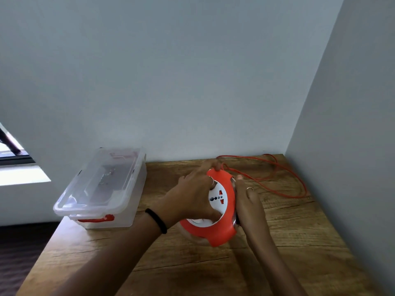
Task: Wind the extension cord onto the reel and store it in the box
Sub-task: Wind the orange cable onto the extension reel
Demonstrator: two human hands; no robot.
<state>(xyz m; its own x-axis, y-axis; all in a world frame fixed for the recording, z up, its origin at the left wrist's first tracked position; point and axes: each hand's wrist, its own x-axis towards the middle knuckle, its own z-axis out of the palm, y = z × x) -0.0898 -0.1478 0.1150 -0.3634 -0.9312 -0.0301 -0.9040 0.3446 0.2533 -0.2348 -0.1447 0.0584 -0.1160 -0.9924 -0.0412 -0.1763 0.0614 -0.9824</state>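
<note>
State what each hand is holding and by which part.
Both hold the orange reel. The left hand grips its white socket face, fingers over the top rim. The right hand lies against the far side; what it grasps there is hidden.

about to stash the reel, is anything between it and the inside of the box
Yes: the clear lid sits on the box, covering its opening. Loose cord also lies unwound on the table behind the reel. The tabletop path looks bare.

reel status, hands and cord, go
Left hand grips reel face, right hand cups its back edge. Cord mostly loose on table. Box lid on.
</note>
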